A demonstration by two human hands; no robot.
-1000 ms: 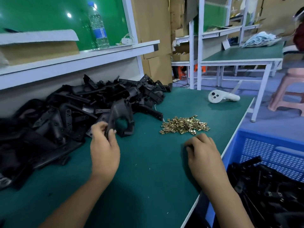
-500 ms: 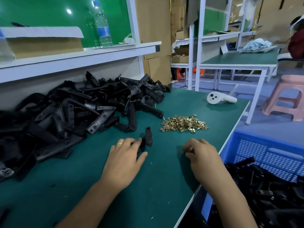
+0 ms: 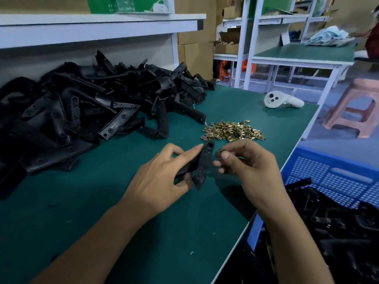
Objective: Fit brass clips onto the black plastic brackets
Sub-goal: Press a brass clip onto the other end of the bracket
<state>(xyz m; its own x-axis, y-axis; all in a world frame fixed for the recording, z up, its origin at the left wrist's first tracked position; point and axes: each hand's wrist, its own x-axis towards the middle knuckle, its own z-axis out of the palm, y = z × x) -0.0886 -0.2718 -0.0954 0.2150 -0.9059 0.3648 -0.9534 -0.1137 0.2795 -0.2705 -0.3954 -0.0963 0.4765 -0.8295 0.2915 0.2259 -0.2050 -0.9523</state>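
Both hands (image 3: 158, 179) (image 3: 250, 167) midway between bracket pile (image 3: 82, 111) and table edge (image 3: 266, 199).

Over the green bench (image 3: 102, 212), the left hand (image 3: 158, 179) grips a black bracket (image 3: 203, 165); the right hand (image 3: 250, 167) pinches a brass clip (image 3: 220, 151) just beside it.

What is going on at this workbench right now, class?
A person is assembling parts on a green table. The left hand holds a black plastic bracket just above the table, while the right hand pinches a single brass clip beside the bracket's top end. The clip is not yet fitted. A pile of brackets lies at the left, loose clips sit ahead, and a blue crate holding black parts stands at the right.
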